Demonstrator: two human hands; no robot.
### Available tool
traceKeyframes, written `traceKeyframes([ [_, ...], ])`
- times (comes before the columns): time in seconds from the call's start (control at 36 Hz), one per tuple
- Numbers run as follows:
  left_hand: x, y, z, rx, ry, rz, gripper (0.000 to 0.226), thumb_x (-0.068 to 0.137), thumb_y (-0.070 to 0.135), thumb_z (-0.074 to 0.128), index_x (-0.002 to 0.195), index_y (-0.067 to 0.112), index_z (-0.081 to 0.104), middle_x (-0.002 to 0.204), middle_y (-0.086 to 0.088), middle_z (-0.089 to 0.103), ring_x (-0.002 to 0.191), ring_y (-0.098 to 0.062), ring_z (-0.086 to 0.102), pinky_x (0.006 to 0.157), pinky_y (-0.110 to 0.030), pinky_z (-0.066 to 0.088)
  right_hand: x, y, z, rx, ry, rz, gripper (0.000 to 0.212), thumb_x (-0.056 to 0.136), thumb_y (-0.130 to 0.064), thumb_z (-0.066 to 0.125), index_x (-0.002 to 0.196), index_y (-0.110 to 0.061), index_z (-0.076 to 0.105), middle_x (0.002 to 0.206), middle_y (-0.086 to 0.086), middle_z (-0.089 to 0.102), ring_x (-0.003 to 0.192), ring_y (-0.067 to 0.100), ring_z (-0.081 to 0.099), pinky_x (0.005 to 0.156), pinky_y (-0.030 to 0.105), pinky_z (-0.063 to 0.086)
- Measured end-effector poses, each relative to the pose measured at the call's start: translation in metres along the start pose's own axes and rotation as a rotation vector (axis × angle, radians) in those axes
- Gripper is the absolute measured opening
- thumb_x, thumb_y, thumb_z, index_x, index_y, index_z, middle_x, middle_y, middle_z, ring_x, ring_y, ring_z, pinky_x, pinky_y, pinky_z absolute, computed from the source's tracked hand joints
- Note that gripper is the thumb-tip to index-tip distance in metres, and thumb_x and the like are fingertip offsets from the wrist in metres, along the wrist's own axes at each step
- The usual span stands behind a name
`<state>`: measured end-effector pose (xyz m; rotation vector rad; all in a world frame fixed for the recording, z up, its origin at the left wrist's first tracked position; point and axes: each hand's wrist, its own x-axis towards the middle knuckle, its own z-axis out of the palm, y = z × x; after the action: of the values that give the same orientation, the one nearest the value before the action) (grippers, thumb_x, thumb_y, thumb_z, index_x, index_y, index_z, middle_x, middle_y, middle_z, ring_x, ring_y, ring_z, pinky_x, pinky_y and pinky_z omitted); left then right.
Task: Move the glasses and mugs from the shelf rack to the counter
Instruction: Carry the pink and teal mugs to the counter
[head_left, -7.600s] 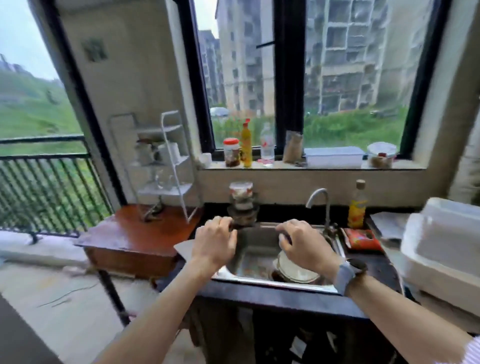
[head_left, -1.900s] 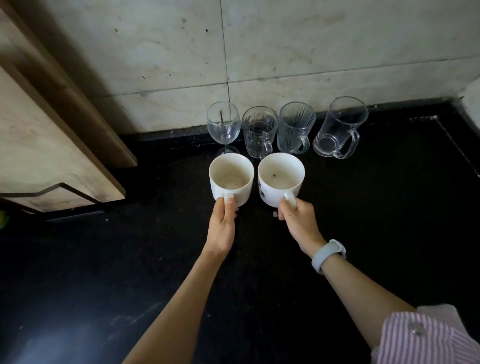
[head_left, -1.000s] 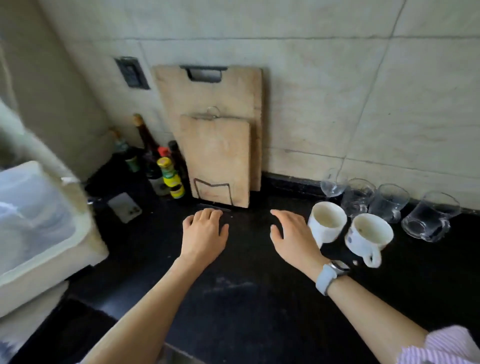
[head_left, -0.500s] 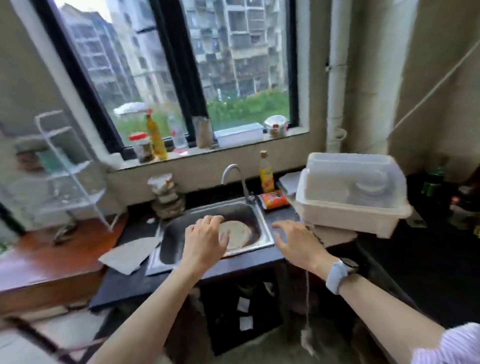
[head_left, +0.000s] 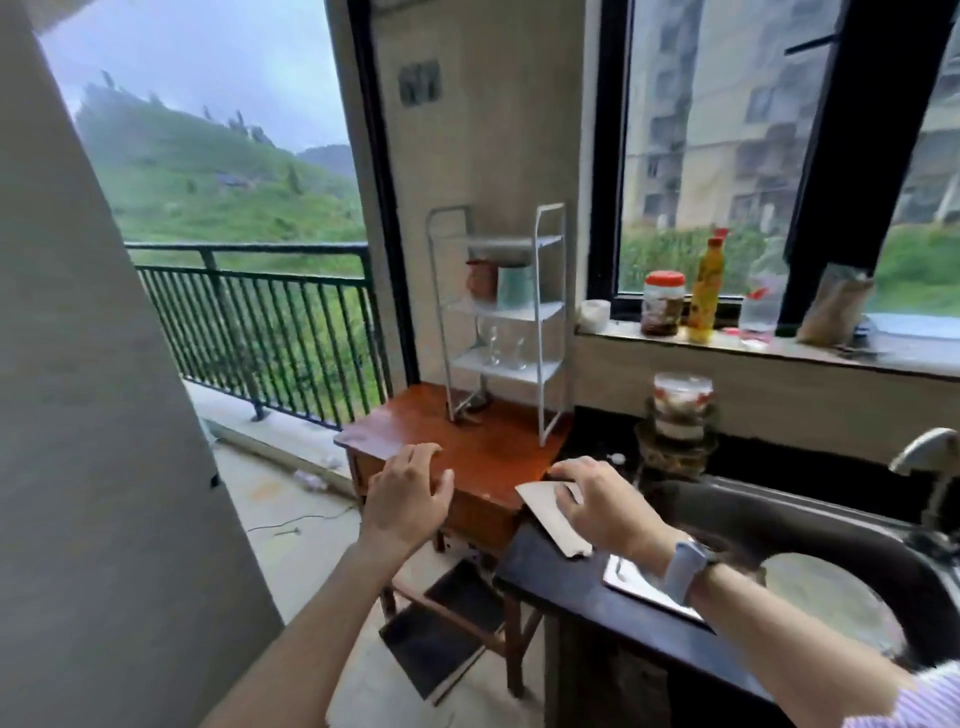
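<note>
A white three-tier shelf rack (head_left: 541, 332) stands on a small red-brown wooden table (head_left: 483, 452) by the wall. On its middle tier sit a brown mug (head_left: 480, 279) and a pale green mug (head_left: 514, 287). Clear glasses (head_left: 503, 347), blurred, stand on the bottom tier. The top tier looks bare. My left hand (head_left: 408, 501) hovers open over the table's front edge, holding nothing. My right hand (head_left: 605, 506), with a watch on the wrist, is open above the dark counter (head_left: 613, 597) beside the table. Both hands are well short of the rack.
A steel sink (head_left: 810, 525) with a white plate (head_left: 826, 592) in it lies at the right, its tap (head_left: 930, 457) behind. A stacked jar (head_left: 680, 410) stands behind the sink. Bottles and jars (head_left: 704, 291) line the window sill. A balcony railing (head_left: 260, 322) is at the left.
The view has swung left from the sink and dish box toward the rack, which is now nearer and central. Both hands stay open and empty, now over the table and counter end.
</note>
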<state>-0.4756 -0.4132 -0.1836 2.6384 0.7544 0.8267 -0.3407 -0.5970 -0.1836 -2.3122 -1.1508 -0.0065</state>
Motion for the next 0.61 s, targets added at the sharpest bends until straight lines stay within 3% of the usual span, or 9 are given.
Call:
traceKeyframes([
  [0.08, 0.050, -0.029, 0.004, 0.003, 0.024, -0.008, 0.035, 0.087, 0.028, 0.053, 0.119, 0.013, 0.055, 0.121, -0.011, 0.060, 0.109, -0.030, 0.057, 0.088, -0.042, 0.047, 0.063, -0.008, 0.020, 0.006, 0.007, -0.041, 0.033, 0.090, -0.025, 0.044, 0.118, -0.015, 0.058, 0.123, 0.008, 0.060, 0.115, 0.026, 0.053, 0.099, 0.041, 0.042],
  [0.25, 0.178, -0.065, 0.007, 0.008, 0.002, -0.018, 0.039, 0.091, 0.030, 0.046, 0.126, 0.012, 0.049, 0.130, -0.011, 0.053, 0.118, -0.027, 0.051, 0.096, -0.039, 0.043, 0.200, -0.013, 0.031, 0.016, 0.043, -0.066, 0.034, 0.091, -0.026, 0.043, 0.119, -0.015, 0.058, 0.122, 0.006, 0.061, 0.115, 0.022, 0.053, 0.101, 0.038, 0.042],
  [0.36, 0.245, -0.084, 0.007, -0.013, 0.025, 0.020, 0.036, 0.092, 0.028, 0.046, 0.123, 0.011, 0.051, 0.127, -0.010, 0.055, 0.117, -0.026, 0.051, 0.098, -0.041, 0.043, 0.277, -0.019, 0.033, 0.014, 0.053, -0.051, 0.029, 0.091, -0.022, 0.042, 0.108, -0.010, 0.061, 0.112, 0.012, 0.064, 0.105, 0.028, 0.056, 0.091, 0.037, 0.046],
  [0.47, 0.298, -0.101, 0.020, -0.039, 0.030, 0.019, 0.036, 0.092, 0.028, 0.047, 0.124, 0.013, 0.051, 0.130, -0.008, 0.052, 0.116, -0.027, 0.052, 0.097, -0.040, 0.041, 0.336, -0.018, 0.041, -0.005, 0.061, -0.057, 0.032, 0.091, -0.022, 0.043, 0.117, -0.011, 0.058, 0.121, 0.010, 0.061, 0.114, 0.026, 0.052, 0.097, 0.034, 0.041],
  [0.61, 0.365, -0.124, 0.054, -0.102, -0.024, 0.060, 0.035, 0.090, 0.023, 0.048, 0.122, 0.009, 0.052, 0.126, -0.013, 0.054, 0.114, -0.031, 0.053, 0.095, -0.043, 0.045, 0.396, -0.006, 0.054, -0.035, 0.044, -0.002, 0.030, 0.090, -0.023, 0.042, 0.114, -0.014, 0.058, 0.121, 0.010, 0.061, 0.113, 0.027, 0.053, 0.098, 0.042, 0.043],
])
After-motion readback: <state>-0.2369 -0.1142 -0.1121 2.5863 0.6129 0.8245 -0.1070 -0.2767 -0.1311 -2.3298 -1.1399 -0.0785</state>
